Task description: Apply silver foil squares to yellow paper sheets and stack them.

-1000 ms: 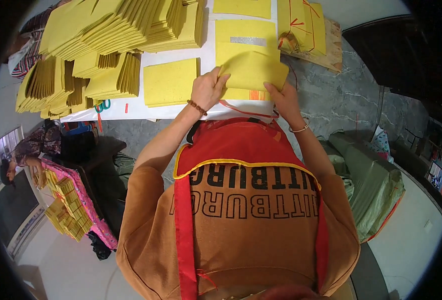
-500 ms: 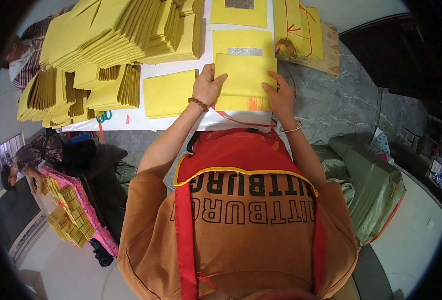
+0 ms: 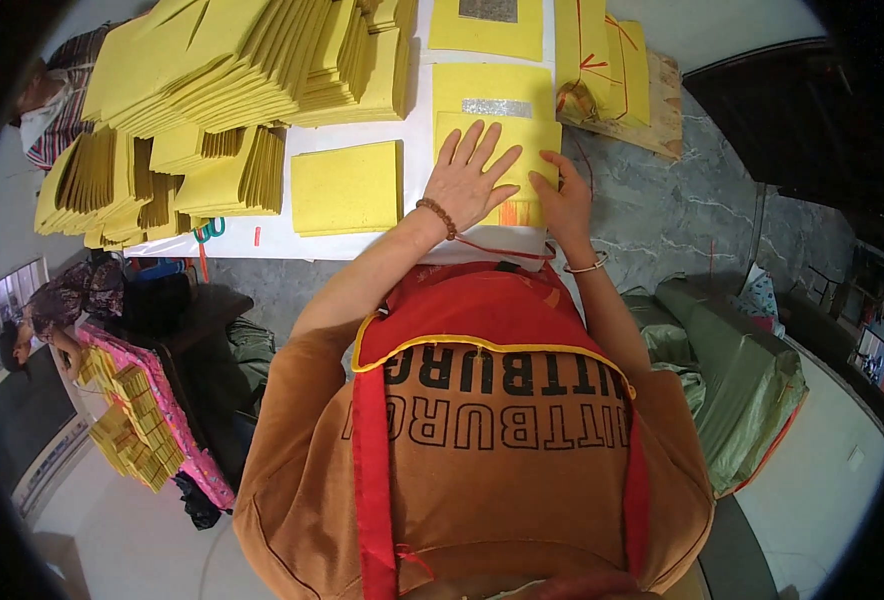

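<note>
A folded yellow paper sheet [image 3: 448, 136] lies at the table's near edge, with an orange-red patch near its lower side. My left hand [image 3: 470, 182] is spread flat on top of it, fingers apart, a beaded bracelet at the wrist. At the sheet's right edge is my right hand [image 3: 565, 203], its thumb and forefinger apart on the paper; its other fingers are partly hidden. Just beyond the folded sheet, a yellow sheet with a silver patch [image 3: 497, 107] shows. To the left rests a flat yellow stack [image 3: 346, 188].
Tall piles of folded yellow paper [image 3: 207, 65] fill the table's left side. Tied yellow bundles [image 3: 602, 60] stand on a wooden board at far right. Teal-handled scissors [image 3: 209, 230] lie at the front edge. Another person [image 3: 62, 310] works at the left beside small yellow bundles [image 3: 137, 410].
My left hand has let go of the folded sheet's left edge and spread flat across its top. The sheet has come down onto the table. My right hand stays at its right edge.
</note>
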### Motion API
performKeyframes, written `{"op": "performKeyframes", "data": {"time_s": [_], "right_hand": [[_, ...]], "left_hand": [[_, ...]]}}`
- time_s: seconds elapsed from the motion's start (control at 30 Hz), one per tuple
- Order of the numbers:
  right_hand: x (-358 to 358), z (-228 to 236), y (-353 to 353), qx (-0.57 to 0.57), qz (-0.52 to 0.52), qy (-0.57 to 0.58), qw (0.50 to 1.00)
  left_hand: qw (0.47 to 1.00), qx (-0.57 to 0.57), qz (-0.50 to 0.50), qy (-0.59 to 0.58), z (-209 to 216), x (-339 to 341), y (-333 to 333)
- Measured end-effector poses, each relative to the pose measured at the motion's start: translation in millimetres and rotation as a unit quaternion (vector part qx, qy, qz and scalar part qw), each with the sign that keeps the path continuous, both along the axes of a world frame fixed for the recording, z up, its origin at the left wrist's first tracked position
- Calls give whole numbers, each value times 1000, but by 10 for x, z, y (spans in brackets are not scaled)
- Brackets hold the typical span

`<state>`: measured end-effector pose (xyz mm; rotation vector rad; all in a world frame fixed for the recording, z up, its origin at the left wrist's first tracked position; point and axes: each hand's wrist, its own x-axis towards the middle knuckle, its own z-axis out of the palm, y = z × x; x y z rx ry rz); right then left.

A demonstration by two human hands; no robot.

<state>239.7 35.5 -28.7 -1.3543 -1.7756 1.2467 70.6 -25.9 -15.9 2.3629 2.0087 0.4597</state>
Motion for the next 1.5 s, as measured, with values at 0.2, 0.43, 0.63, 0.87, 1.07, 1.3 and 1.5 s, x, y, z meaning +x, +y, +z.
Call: {"op": "performKeyframes", "data": {"time_s": [0.2, 0.43, 0.63, 0.87, 1.07, 1.3, 1.5], "right_hand": [[65, 247, -286, 304, 141, -259, 906], [197, -25, -352, 261, 249, -267, 894], [330, 10, -133, -14, 243, 42, 969], [224, 119, -38, -198, 19, 270, 942], [228, 46, 99, -216, -123, 325, 913], [247, 11, 172, -168, -110, 233, 952], [182, -73, 70, -182, -97, 218, 954]], "left_hand": [[1000, -17, 2, 11, -73, 0, -12], [994, -8, -75, -80, -6, -96, -51], [995, 8, -95, -32, -94, -130, -59], [980, 55, -125, 145, -110, -42, -31], [995, 48, -82, 32, 150, -96, -74], [989, 142, -40, 0, 747, -1044, -1051], [999, 20, 26, 40, 29, -1409, -1431]]}}
